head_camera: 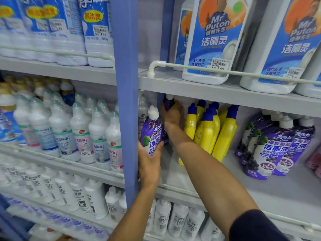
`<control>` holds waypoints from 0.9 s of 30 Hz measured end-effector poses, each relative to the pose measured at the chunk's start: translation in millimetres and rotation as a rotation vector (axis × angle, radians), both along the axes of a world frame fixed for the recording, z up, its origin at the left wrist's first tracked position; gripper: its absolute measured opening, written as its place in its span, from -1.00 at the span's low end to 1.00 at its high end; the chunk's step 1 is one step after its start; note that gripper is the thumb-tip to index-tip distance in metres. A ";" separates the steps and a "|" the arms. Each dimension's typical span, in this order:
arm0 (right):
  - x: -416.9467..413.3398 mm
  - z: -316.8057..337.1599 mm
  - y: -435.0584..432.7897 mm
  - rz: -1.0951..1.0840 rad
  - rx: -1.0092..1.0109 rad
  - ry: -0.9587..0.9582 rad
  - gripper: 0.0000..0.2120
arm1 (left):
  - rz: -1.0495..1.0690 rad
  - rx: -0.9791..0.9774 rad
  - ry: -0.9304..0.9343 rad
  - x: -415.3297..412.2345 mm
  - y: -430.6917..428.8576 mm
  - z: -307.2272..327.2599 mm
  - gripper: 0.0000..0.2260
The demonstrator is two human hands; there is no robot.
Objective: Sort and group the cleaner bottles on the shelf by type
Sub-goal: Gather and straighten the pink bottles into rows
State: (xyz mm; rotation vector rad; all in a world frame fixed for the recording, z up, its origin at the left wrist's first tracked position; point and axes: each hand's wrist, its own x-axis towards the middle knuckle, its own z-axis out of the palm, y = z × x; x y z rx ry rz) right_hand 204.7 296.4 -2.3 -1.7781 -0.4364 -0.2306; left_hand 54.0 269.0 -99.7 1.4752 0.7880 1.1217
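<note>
In the head view, at centre frame, the left hand (149,162) cupped a purple bottle (152,132) round its base, probably to lift it off the shelf (286,188). Just above, the right hand (171,113) gripped a second purple bottle (168,102) further back (only its cap and neck showed). Both stood left of the yellow bottles (208,131), apart from the matching purple group (274,146) at right, likely their destination.

At the left end of the shelf (191,178), beside the post (125,101), the left hand (149,164) holds a bottle (152,133) just before a second bottle (168,102) gripped by the right hand (171,113), with leaning bottles (208,133) mid-shelf and a cluster (271,146) farther right.
</note>
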 end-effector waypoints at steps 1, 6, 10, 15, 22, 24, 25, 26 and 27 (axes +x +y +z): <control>5.3 -6.2 2.2 -0.022 -0.090 0.017 -0.51 | 0.002 0.002 -0.004 0.7 0.9 -1.7 -0.23; 20.1 -36.7 9.6 -0.051 -0.242 0.026 -0.48 | -0.002 0.014 -0.011 4.2 7.1 -8.9 -0.21; 9.6 -31.3 -1.6 -0.030 -0.369 -0.034 -0.50 | 0.022 0.035 -0.003 4.1 6.3 -8.8 -0.25; -23.6 -27.2 -39.9 0.095 -0.396 -0.083 -0.59 | 0.000 0.009 -0.068 -0.6 2.6 2.8 -0.34; -89.2 -43.0 -115.8 0.216 -0.158 -0.151 -0.73 | -0.056 0.042 -0.108 -10.0 -8.5 9.9 -0.58; -96.8 -46.0 -128.3 0.233 -0.048 -0.123 -0.75 | -0.074 0.054 -0.106 -12.0 -8.1 10.6 -0.58; -97.4 -46.1 -130.2 0.271 0.019 -0.052 -0.73 | -0.088 0.053 -0.103 -12.8 -8.4 11.8 -0.58; -97.5 -46.2 -130.7 0.323 0.088 0.033 -0.70 | -0.108 0.047 -0.102 -13.7 -9.0 12.9 -0.58; -95.6 -49.2 -129.3 0.369 0.142 0.110 -0.66 | -0.128 0.041 -0.102 -14.4 -9.4 13.2 -0.57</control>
